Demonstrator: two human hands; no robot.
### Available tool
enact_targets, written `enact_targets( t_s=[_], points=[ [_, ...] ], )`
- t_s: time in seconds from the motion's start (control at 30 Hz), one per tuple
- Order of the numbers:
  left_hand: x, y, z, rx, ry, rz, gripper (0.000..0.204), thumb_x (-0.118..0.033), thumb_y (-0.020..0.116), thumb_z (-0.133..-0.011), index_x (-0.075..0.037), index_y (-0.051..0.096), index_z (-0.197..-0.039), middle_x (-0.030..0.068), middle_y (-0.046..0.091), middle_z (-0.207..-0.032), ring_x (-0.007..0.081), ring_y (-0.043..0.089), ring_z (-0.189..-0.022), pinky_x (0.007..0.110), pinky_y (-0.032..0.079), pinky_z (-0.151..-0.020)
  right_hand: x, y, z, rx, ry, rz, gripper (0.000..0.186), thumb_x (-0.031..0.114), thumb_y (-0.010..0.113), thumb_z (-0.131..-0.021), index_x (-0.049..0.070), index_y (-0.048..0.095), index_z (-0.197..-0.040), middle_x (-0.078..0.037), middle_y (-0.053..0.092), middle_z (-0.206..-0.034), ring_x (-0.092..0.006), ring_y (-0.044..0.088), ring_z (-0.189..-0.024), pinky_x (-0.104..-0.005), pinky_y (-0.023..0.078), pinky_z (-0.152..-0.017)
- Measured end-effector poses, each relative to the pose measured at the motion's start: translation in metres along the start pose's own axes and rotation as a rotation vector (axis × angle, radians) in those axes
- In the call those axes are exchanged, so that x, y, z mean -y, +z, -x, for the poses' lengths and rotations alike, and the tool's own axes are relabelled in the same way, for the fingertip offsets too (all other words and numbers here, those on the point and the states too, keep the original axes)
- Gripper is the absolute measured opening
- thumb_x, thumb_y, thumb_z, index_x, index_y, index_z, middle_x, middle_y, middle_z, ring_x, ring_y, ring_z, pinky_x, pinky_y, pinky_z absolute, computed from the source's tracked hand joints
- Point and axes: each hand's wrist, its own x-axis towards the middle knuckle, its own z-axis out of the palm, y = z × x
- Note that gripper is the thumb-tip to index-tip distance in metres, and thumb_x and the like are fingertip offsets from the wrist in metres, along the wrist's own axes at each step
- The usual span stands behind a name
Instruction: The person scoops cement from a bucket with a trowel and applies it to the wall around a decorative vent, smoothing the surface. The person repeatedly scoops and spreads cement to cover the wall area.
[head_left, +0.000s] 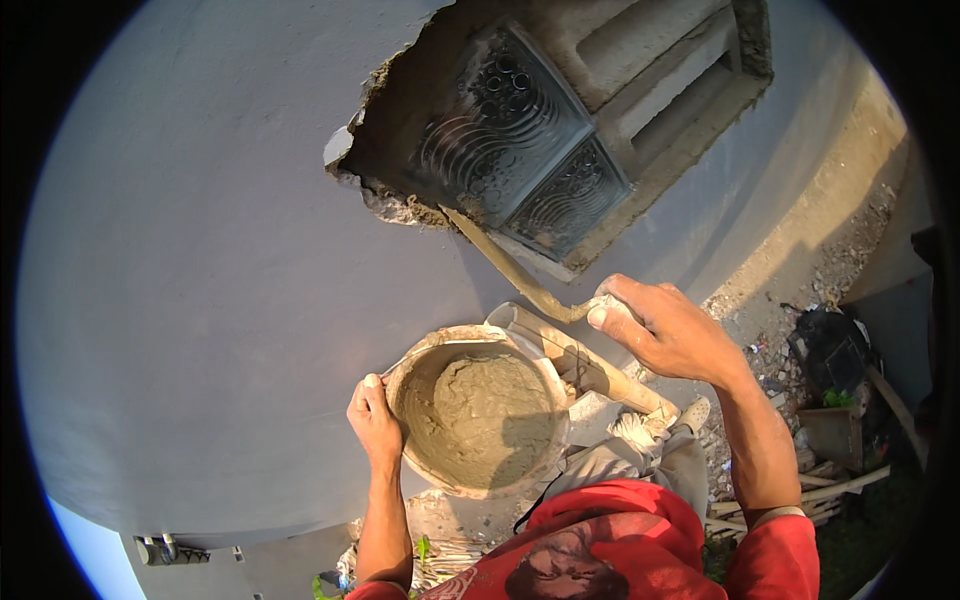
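My left hand (376, 418) grips the left rim of a round bucket (412, 385), thumb over the edge. Wet grey-brown mortar (490, 415) fills much of it. Closed around a handle, my right hand (655, 325) holds a long, narrow, mortar-coated trowel (505, 262), seen nearly edge-on. Its far tip reaches the broken lower corner of a recess (395, 200) in the grey wall, beside patterned glass blocks (510, 120). Whether the tip touches the wall edge or hangs just in front, I cannot tell.
Behind the bucket slants a bamboo pole (610, 378). Slotted concrete blocks (660, 75) sit beside the glass in the recess. The smooth grey wall (200, 250) spans the left. On the right, rubble ground (750, 335) holds a black bag (830, 345) and loose wooden sticks (835, 487).
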Motion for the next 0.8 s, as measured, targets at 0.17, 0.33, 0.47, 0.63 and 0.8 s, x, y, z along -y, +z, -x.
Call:
enact_targets(
  t_s=[0.17,0.33,0.47,0.63,0.8],
  points=[
    [0.0,0.0,-0.001,-0.01,0.009,-0.044,0.039,-0.028,0.053,-0.113,0.004,0.067,-0.094,0.0008,0.064,-0.088,0.0097,0.051,-0.083,0.029,0.045,-0.079,0.014,-0.004,-0.022,-0.04,-0.14,0.013,0.033,0.032,0.061,-0.105,0.001,0.062,-0.114,-0.025,0.065,-0.087,-0.0477,0.061,-0.082,-0.0511,0.046,-0.071],
    [0.001,-0.001,-0.001,-0.014,0.035,-0.077,0.039,-0.028,0.053,-0.112,0.004,0.067,-0.094,0.0008,0.063,-0.087,0.01,0.05,-0.083,0.029,0.045,-0.079,0.01,-0.01,-0.022,0.044,-0.064,0.032,0.034,0.033,0.061,-0.105,0.0,0.061,-0.114,-0.025,0.064,-0.087,-0.0489,0.061,-0.082,-0.051,0.046,-0.071],
    [0.002,0.0,-0.001,-0.021,0.009,-0.048,0.04,-0.028,0.052,-0.113,0.004,0.067,-0.094,0.0007,0.063,-0.087,0.0104,0.051,-0.083,0.03,0.045,-0.079,0.006,-0.01,-0.001,0.085,0.095,0.078,0.033,0.033,0.06,-0.105,0.0,0.06,-0.111,-0.027,0.064,-0.087,-0.0507,0.06,-0.084,-0.0526,0.045,-0.071],
    [-0.001,0.001,-0.001,-0.011,-0.012,-0.018,0.041,-0.029,0.051,-0.113,0.004,0.068,-0.094,0.001,0.063,-0.086,0.0104,0.051,-0.082,0.03,0.045,-0.079,0.009,-0.003,-0.005,0.017,-0.05,-0.004,0.035,0.034,0.06,-0.106,0.0,0.059,-0.114,-0.027,0.063,-0.089,-0.0501,0.06,-0.083,-0.0526,0.045,-0.071],
    [-0.005,0.001,0.0,-0.016,0.055,-0.097,0.042,-0.029,0.051,-0.113,0.004,0.068,-0.094,0.0012,0.064,-0.086,0.0103,0.051,-0.081,0.03,0.045,-0.078,-0.007,0.004,-0.006,0.04,-0.01,0.066,0.035,0.034,0.059,-0.106,0.0,0.06,-0.115,-0.027,0.065,-0.092,-0.0494,0.062,-0.085,-0.0537,0.047,-0.075]
  ],
)
